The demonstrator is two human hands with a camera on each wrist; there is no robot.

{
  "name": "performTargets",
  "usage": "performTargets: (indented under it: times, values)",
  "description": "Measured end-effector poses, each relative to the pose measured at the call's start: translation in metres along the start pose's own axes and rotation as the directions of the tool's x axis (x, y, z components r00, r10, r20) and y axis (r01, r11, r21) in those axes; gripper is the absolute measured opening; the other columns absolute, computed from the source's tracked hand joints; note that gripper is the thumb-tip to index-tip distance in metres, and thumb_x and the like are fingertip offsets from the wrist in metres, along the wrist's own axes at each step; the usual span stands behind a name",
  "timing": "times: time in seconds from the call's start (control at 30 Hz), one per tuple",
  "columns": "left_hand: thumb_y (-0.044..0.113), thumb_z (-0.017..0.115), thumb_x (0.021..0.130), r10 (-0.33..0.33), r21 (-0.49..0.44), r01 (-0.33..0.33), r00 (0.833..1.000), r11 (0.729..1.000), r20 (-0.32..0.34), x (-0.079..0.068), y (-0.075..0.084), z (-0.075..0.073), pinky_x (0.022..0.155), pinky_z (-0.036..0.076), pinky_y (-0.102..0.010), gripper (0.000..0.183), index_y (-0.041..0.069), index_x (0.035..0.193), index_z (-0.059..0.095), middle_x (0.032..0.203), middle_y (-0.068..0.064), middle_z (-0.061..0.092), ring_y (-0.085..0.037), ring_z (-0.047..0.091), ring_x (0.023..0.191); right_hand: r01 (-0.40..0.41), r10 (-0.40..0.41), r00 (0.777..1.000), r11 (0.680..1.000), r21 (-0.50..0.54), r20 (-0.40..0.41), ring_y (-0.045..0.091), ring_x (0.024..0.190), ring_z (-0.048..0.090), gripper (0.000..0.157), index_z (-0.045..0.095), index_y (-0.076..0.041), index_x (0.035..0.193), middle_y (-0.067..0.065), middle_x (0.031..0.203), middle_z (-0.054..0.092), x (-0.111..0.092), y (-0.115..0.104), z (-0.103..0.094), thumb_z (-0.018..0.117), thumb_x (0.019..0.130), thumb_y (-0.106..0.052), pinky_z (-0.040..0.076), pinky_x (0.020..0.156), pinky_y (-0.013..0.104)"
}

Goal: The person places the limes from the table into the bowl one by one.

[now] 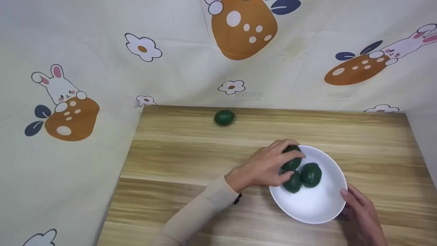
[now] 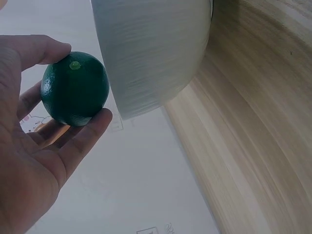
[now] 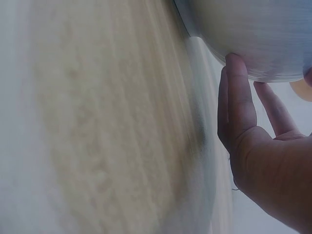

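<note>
A white bowl (image 1: 312,206) stands on the wooden table, with two dark green limes, one (image 1: 311,175) near the middle and another (image 1: 292,185) to its left. At the bowl's upper left rim, my left hand (image 1: 266,166) pinches a third lime (image 2: 75,90) between thumb and fingers. The left wrist view has this lime close beside the bowl's outer wall (image 2: 151,53). My right hand (image 1: 363,210) grips the bowl at its right side, thumb on the rim. From the right wrist, its fingers (image 3: 240,95) touch the bowl's outside low down.
One more lime (image 1: 224,117) lies alone near the table's back edge, left of the bowl. A pale cloth (image 1: 184,68) printed with rabbits and flowers hangs behind the wooden table (image 1: 170,147) and along its sides.
</note>
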State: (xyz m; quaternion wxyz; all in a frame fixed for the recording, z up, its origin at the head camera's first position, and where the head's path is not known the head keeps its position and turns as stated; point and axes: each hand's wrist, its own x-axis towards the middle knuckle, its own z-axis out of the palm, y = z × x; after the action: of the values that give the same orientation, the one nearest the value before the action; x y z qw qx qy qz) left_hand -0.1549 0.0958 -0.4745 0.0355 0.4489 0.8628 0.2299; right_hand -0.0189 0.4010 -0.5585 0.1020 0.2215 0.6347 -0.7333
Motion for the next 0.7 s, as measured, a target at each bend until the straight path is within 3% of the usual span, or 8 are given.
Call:
performTargets:
  times: [0.13,0.7]
  values:
    - [0.032,0.069,0.096,0.015,0.016,-0.015,1.0,1.0,-0.021,0.0004,0.0009,0.0001,0.106,0.053,-0.025,0.05,0.026,0.145,0.06,0.156,-0.004,0.049,-0.017,0.052,0.143,0.023,-0.023,1.0,1.0,0.017,0.018,0.01,0.09,0.078,0.04,0.075,-0.043,0.118,-0.014,0.109,0.079,-0.001,0.0009,0.0006,0.049,0.112,-0.014,0.063,0.077,0.029]
    - [0.032,0.065,0.1,-0.007,0.008,0.006,0.999,1.0,0.047,0.0031,0.005,-0.0011,0.11,0.053,-0.029,0.05,0.028,0.149,0.057,0.164,-0.003,0.043,-0.017,0.047,0.15,0.039,-0.04,0.999,0.999,0.028,0.019,0.009,0.092,0.078,0.041,0.076,-0.043,0.117,-0.014,0.11,0.079,0.0,0.0023,0.001,0.049,0.112,-0.013,0.063,0.077,0.028]
